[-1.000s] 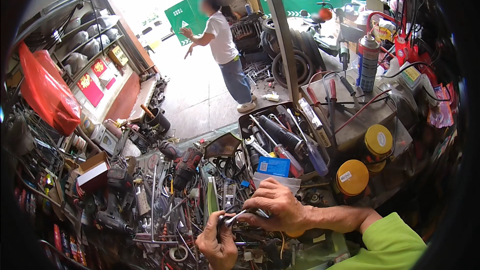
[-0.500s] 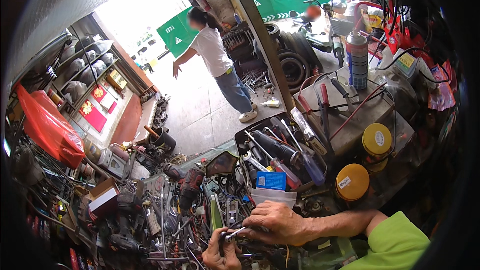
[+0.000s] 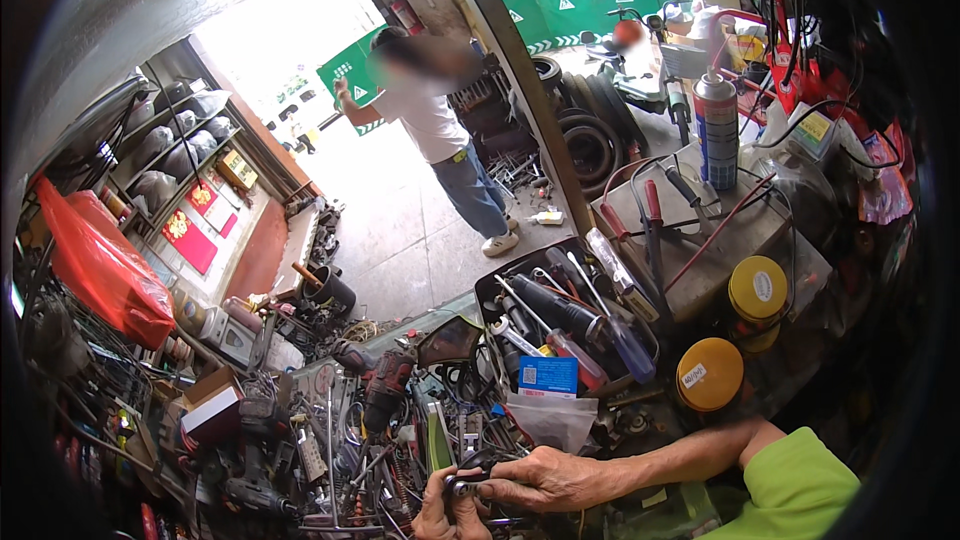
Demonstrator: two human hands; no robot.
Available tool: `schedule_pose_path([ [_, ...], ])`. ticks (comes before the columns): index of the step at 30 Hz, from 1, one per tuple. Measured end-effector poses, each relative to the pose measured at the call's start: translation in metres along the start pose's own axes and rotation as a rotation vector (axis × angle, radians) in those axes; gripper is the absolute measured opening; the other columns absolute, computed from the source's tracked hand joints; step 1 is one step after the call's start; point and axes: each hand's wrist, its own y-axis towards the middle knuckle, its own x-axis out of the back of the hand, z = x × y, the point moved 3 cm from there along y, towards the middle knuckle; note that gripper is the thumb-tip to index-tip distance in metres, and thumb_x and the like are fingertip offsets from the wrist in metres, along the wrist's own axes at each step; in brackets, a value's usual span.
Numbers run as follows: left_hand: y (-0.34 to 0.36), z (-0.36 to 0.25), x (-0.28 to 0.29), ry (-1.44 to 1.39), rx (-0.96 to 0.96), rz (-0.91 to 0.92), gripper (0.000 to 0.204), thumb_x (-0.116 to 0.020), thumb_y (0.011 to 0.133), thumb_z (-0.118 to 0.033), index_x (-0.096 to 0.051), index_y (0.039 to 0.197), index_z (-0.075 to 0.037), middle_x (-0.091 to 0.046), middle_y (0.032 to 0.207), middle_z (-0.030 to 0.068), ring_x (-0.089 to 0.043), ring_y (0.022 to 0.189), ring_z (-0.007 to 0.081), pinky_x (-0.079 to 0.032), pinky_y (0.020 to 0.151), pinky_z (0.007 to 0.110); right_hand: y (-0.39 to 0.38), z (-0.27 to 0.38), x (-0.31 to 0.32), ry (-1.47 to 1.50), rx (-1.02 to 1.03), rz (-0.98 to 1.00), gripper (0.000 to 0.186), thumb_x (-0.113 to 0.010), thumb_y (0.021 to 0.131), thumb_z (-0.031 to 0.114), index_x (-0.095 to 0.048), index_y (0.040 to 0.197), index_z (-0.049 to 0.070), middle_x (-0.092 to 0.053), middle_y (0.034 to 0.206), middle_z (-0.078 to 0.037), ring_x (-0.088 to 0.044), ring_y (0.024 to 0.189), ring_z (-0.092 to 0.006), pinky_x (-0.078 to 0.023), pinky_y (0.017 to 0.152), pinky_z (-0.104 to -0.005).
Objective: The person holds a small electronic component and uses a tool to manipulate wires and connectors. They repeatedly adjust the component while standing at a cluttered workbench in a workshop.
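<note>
At the near edge of the cluttered bench, my left hand (image 3: 447,512) is closed with thumb and fingers around a small dark part with a shiny round metal end (image 3: 462,487). Its exact kind does not show. My right hand (image 3: 552,480) reaches in from the right, its fingers closed on the same part from the other side. Just beyond the hands lies a clear plastic bag (image 3: 560,422) under a blue card (image 3: 548,376). A flat green strip (image 3: 438,440) stands close to my left fingers.
An open toolbox (image 3: 490,285) of screwdrivers and wrenches sits ahead. Yellow-lidded jars (image 3: 709,375) and a spray can (image 3: 716,130) stand right. A red-black power drill (image 3: 385,392) lies among loose parts. Beyond the bench, a person (image 3: 425,125) in a white shirt stands on the floor.
My right hand has shifted slightly, and the part has turned so its round metal end shows. The person beyond the bench has raised an arm. The view has tilted slightly.
</note>
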Motion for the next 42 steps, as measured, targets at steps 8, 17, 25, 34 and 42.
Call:
schedule_pose_path([
  [8,0.004,-0.005,0.008,-0.138,0.123,0.026,0.023,-0.053,0.095,0.001,-0.06,0.117,0.004,-0.068,0.093,0.0059,-0.05,0.063,0.0064,-0.042,0.057,0.02,0.003,0.027,0.012,-0.069,0.074,-0.012,0.031,-0.054,0.101,0.031,-0.065,0.098,0.002,-0.057,0.065,-0.012,-0.054,0.059,-0.0196,-0.041,0.056,-0.0357],
  [17,0.003,0.003,0.009,0.072,-0.132,0.027,0.028,-0.053,0.089,0.005,-0.064,0.115,0.001,-0.068,0.077,0.0059,-0.051,0.053,0.009,-0.042,0.05,0.025,0.002,0.036,0.028,-0.683,0.38,-0.214,0.027,-0.071,0.089,0.033,-0.071,0.093,0.006,-0.064,0.073,-0.007,-0.061,0.071,-0.0212,-0.046,0.073,-0.0342],
  [25,0.004,0.0,0.008,0.0,-0.08,0.052,0.022,-0.055,0.091,0.002,-0.065,0.111,0.002,-0.067,0.077,0.0052,-0.051,0.056,0.0084,-0.042,0.052,0.025,0.001,0.044,0.034,-0.724,0.565,-0.315,0.025,-0.075,0.085,0.03,-0.07,0.096,0.008,-0.062,0.075,-0.003,-0.059,0.07,-0.0186,-0.046,0.075,-0.0359],
  [34,0.01,-0.018,0.008,-0.006,-0.125,0.093,0.022,-0.055,0.091,0.001,-0.065,0.11,0.001,-0.064,0.073,0.0093,-0.053,0.057,0.0129,-0.044,0.054,0.029,-0.001,0.04,0.034,-0.763,0.534,-0.318,0.026,-0.075,0.085,0.031,-0.07,0.097,0.009,-0.063,0.077,-0.003,-0.059,0.073,-0.0185,-0.045,0.078,-0.0373],
  [42,0.014,-0.024,0.006,-0.02,-0.093,0.131,0.023,-0.055,0.09,0.001,-0.065,0.111,0.001,-0.067,0.079,0.013,-0.057,0.061,0.0165,-0.047,0.058,0.031,0.001,0.032,0.035,-0.785,0.492,-0.3,0.028,-0.074,0.086,0.034,-0.07,0.097,0.008,-0.065,0.079,-0.005,-0.061,0.075,-0.0195,-0.045,0.084,-0.0399],
])
